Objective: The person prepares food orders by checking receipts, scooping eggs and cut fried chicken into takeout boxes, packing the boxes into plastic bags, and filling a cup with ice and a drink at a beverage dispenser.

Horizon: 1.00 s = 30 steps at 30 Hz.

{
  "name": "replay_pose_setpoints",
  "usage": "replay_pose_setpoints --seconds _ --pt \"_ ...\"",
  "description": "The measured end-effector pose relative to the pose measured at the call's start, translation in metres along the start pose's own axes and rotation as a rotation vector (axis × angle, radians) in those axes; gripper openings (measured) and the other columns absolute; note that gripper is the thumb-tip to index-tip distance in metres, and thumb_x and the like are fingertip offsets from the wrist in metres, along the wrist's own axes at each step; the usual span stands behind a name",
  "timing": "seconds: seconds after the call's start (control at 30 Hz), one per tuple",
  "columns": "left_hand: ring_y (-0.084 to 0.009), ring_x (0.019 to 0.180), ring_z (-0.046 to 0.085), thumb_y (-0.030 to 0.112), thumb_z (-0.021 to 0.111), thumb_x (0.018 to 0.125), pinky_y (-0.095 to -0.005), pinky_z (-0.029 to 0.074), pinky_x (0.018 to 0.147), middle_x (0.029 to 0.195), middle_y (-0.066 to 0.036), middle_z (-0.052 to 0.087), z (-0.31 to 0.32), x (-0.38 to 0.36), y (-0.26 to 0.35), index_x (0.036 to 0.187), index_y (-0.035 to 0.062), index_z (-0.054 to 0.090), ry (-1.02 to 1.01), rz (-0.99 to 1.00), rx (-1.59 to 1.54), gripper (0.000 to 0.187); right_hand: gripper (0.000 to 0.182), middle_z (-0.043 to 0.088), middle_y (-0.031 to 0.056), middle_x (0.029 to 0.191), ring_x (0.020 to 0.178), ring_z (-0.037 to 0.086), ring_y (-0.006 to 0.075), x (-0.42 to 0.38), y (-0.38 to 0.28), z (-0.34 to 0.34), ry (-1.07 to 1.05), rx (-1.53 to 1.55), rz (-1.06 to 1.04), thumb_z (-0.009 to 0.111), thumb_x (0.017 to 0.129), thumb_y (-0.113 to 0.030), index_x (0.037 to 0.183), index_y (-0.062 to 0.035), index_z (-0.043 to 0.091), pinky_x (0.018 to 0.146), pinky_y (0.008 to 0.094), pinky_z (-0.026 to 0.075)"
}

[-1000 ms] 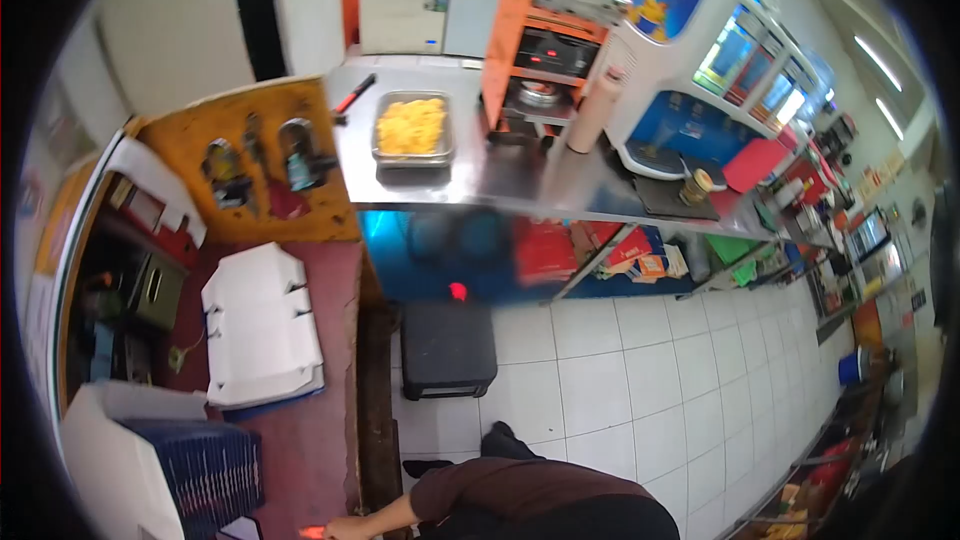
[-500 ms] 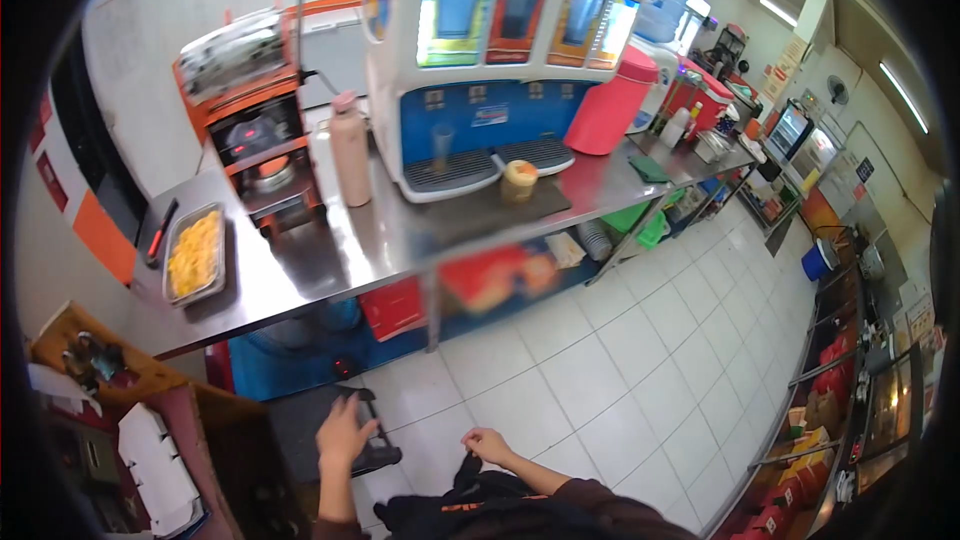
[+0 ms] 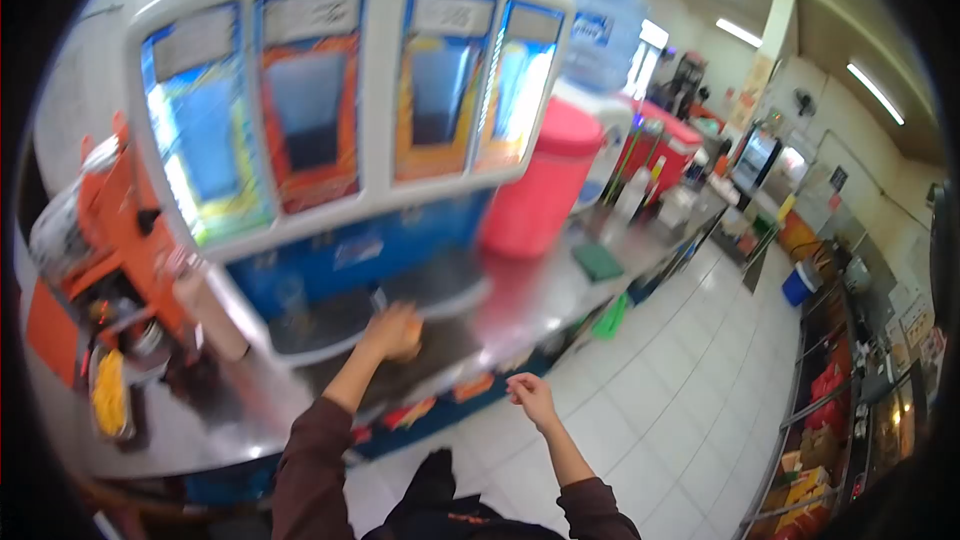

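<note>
My left hand (image 3: 393, 330) reaches over the steel counter at the front of the drink dispenser's drip tray (image 3: 325, 325). Its fingers are closed around a small jar, mostly covered by the hand and blurred. My right hand (image 3: 532, 397) hangs over the floor in front of the counter's edge. Its fingers are curled in, and nothing shows in them. The white drink dispenser (image 3: 385, 90), with several lit panels, stands just beyond my left hand. Left of the tray is a pink bottle (image 3: 212, 310), smeared by motion.
A metal tray of yellow food (image 3: 112, 400) and an orange machine (image 3: 120, 230) are at the left. Further right along the counter are a pink drum (image 3: 545, 180), a green cloth (image 3: 597, 261) and a white bottle (image 3: 632, 195). The tiled floor (image 3: 650, 410) runs alongside.
My view has moved closer to the dispenser. My left hand has gone from open above the floor to the jar on the counter. The right hand has moved up and stays curled.
</note>
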<state>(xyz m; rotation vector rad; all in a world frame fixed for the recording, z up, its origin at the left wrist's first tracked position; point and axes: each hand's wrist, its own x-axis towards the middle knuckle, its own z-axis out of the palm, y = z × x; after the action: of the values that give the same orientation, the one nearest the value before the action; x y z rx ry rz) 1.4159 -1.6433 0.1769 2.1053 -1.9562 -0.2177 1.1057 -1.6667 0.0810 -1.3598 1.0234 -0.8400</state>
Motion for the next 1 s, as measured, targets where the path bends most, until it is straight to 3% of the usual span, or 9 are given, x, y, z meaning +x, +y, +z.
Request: replay_pose_setpoints --seconds 0.17,0.3,0.37,0.5,0.6,0.7,0.77,0.8,1.0 --pt "-0.0323 0.103 0.049 0.032 0.073 0.052 -0.0450 0.042 0.084 0.106 -0.012 0.050 0.013 0.044 -0.012 0.107 0.0122 0.053 -0.071 0.010 0.077 0.062 0.014 0.058 0.0003 0.065 0.058 0.052 0.0073 0.195 -0.172 -0.112 0.233 -0.244 -0.532 0.057 0.084 -0.016 0.081 -0.0025 0.059 0.052 0.0222 0.042" --pt "-0.0317 0.100 0.048 0.028 0.073 0.052 -0.0428 0.042 0.083 0.105 -0.010 0.050 -0.021 0.046 0.020 0.108 0.0107 0.054 0.155 -0.134 -0.029 0.062 0.015 0.060 0.0078 0.072 0.064 0.058 0.0195 0.317 -0.313 -0.128 0.377 -0.623 -0.795 0.062 0.076 -0.017 0.083 -0.0040 0.059 0.059 0.0314 0.045" --pt "-0.0317 0.101 0.048 0.027 0.074 0.055 -0.0387 0.040 0.087 0.107 -0.012 0.049 -0.039 0.056 0.047 0.113 0.0059 0.050 0.158 -0.189 -0.465 0.066 0.024 0.060 0.0111 0.086 0.079 0.059 0.0267 0.383 -0.364 -0.128 0.367 -0.889 -0.944 0.063 0.075 -0.021 0.092 -0.0053 0.058 0.068 0.0373 0.046" --pt "-0.0244 0.098 0.052 0.007 0.062 0.068 -0.0379 0.041 0.088 0.107 -0.008 0.050 0.083 0.091 0.064 0.120 0.0040 0.042 0.340 -0.514 -1.901 0.056 0.038 0.055 0.0134 0.100 0.095 0.054 0.0316 0.519 -0.387 -0.124 0.010 -1.166 -1.052 0.061 0.076 -0.028 0.106 -0.0091 0.052 0.078 0.0419 0.045" --pt "-0.0222 0.094 0.053 0.018 0.053 0.078 -0.0351 0.044 0.083 0.103 -0.010 0.054 0.182 0.101 0.072 0.114 0.0045 0.049 0.613 -0.532 -1.868 0.039 0.040 0.056 0.0132 0.097 0.082 0.058 0.0331 0.563 -0.389 -0.109 -0.002 -1.437 -1.088 0.055 0.078 -0.034 0.111 -0.0124 0.049 0.071 0.0427 0.047" --pt "-0.0201 0.090 0.055 0.029 0.045 0.089 -0.0322 0.046 0.077 0.099 -0.011 0.057 0.222 0.116 0.089 0.108 0.0051 0.056 0.922 -0.597 -1.833 0.033 0.035 0.059 0.0110 0.093 0.080 0.059 0.0307 0.571 -0.386 -0.112 -0.001 -1.293 -1.168 0.056 0.078 -0.030 0.108 -0.0118 0.054 0.068 0.0414 0.047" --pt "-0.0230 0.094 0.054 0.025 0.046 0.088 -0.0333 0.044 0.081 0.105 -0.014 0.056 0.223 0.114 0.092 0.109 -0.0005 0.053 1.256 -1.232 -1.713 0.034 0.031 0.061 0.0105 0.093 0.081 0.060 0.0286 0.555 -0.394 -0.114 0.015 -1.215 -1.190 0.057 0.078 -0.026 0.104 -0.0110 0.057 0.069 0.0401 0.047" --pt "-0.0230 0.094 0.054 0.025 0.046 0.088 -0.0333 0.044 0.081 0.105 -0.014 0.056 0.224 0.109 0.092 0.109 -0.0005 0.053 1.301 -1.239 -1.709 0.034 0.030 0.061 0.0114 0.094 0.080 0.060 0.0283 0.553 -0.399 -0.117 0.029 -1.223 -1.207 0.057 0.078 -0.025 0.104 -0.0106 0.058 0.069 0.0399 0.047" --pt "-0.0304 0.111 0.042 -0.001 0.061 0.062 -0.0380 0.031 0.097 0.123 -0.017 0.035 0.209 0.079 0.093 0.130 0.0008 0.023 1.572 -1.487 -1.013 0.078 0.031 0.061 0.0196 0.075 0.068 0.060 0.0334 0.555 -0.512 -0.156 0.278 -0.814 -1.255 0.048 0.085 -0.028 0.099 -0.0043 0.062 0.065 0.0391 0.046"
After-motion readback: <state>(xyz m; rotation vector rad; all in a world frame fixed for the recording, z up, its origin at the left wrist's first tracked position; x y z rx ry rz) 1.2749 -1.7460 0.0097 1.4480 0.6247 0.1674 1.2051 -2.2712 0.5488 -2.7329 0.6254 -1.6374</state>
